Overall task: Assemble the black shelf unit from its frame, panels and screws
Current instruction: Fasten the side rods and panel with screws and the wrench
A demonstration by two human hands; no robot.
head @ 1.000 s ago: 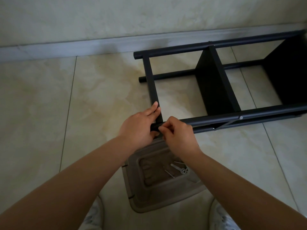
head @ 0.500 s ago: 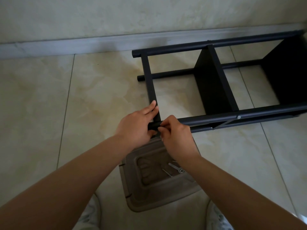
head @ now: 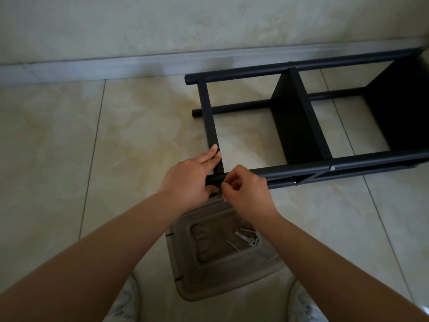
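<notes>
Steadying the black metal shelf frame (head: 301,167) where it lies on its side on the pale tiled floor (head: 92,147), I have my left hand (head: 190,180) at the near corner, its straight fingers laid along the flat black crossbar (head: 210,117) and its thumb tucked under the end of the near round black tube (head: 348,162). My right hand (head: 246,189) sits just beside it on that same tube end, its grip pressed together, fingertips pinching something small at the joint; I think it is a screw going into the corner, though my fingers hide it and I cannot be sure.

As far as I can judge, the job is well along but not done. One upright black panel (head: 294,126) is already seated between the tubes, with a silver screw head (head: 332,168) showing on the near tube where it is fixed, and a second dark panel (head: 399,105) stands further right, cut off by the edge of the view. The bay at my end is open, with only the crossbar across it and no panel in it.

Below my wrists a grey-brown plastic lid (head: 220,270) lies on the floor between my white shoes (head: 125,303), holding the loose silver screws (head: 233,246) and a small flat spanner (head: 243,238), so several fixings are left to fit. This corner needs fastening first, then the rest of the joints
</notes>
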